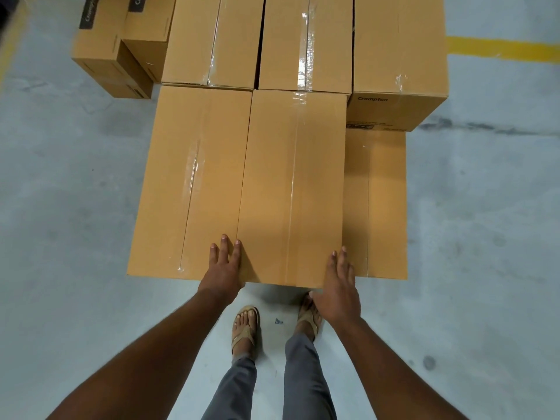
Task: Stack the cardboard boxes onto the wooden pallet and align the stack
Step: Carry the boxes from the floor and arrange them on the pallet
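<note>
Grey concrete floor with a yellow painted line at far right. Stack of tan cardboard boxes sits in the middle, tape seams running front to back. Front middle tan taped cardboard box lies flat on the top layer, flush against the front left tan cardboard box. Lower tan cardboard box shows at the right, one layer down. Behind them, a back row of three taped tan boxes; the rightmost reads "Crompton" on its front. Two smaller tan cartons with dark labels sit off to the back left. No pallet visible under the stack.

Left hand rests flat at the near edge of the seam between the two front boxes, fingers straight and close together. Right hand lies against the near right corner of the middle box, fingers extended, thumb spread toward the front face. Neither hand curls around anything. Person stands close, grey trousers, tan sandals on the floor.
</note>
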`<state>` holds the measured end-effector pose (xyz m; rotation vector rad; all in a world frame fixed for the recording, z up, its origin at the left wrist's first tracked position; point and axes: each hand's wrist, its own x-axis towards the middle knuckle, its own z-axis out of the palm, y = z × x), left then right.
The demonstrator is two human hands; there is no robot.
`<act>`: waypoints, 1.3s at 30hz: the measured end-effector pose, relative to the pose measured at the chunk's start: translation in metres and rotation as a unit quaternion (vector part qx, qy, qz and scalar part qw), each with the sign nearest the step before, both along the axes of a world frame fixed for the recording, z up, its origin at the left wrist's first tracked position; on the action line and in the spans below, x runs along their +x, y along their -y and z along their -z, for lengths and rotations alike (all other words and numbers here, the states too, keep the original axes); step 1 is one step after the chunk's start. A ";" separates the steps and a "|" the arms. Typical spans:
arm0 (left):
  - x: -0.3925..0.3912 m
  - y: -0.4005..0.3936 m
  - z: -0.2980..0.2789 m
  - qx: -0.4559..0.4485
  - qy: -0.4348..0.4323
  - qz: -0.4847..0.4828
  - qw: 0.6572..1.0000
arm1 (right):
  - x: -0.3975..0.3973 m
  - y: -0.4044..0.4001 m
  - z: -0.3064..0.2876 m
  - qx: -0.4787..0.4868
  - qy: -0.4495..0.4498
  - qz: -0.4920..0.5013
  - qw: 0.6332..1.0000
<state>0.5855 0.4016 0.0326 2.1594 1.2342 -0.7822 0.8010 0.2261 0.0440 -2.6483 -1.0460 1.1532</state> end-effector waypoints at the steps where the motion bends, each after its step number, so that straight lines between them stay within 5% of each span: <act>1: 0.003 -0.001 -0.006 -0.010 0.007 -0.013 1.000 | 0.000 -0.004 -0.006 -0.004 -0.001 -0.009 1.000; 8: 0.002 0.018 -0.096 -0.003 0.148 -0.185 0.971 | -0.015 -0.009 -0.086 0.139 -0.108 0.055 0.983; 16: -0.050 0.025 -0.197 0.058 0.258 -0.312 0.913 | -0.049 -0.045 -0.188 0.258 -0.118 0.052 0.958; 25: -0.215 -0.031 -0.253 0.121 0.352 -0.440 0.817 | -0.194 -0.169 -0.262 0.320 -0.201 -0.074 0.923; 34: -0.425 -0.109 -0.282 0.120 0.422 -0.499 0.747 | -0.398 -0.276 -0.297 0.340 -0.261 0.007 0.904; 39: -0.480 -0.156 -0.296 0.098 0.440 -0.504 0.737 | -0.460 -0.312 -0.306 0.321 -0.255 -0.008 0.912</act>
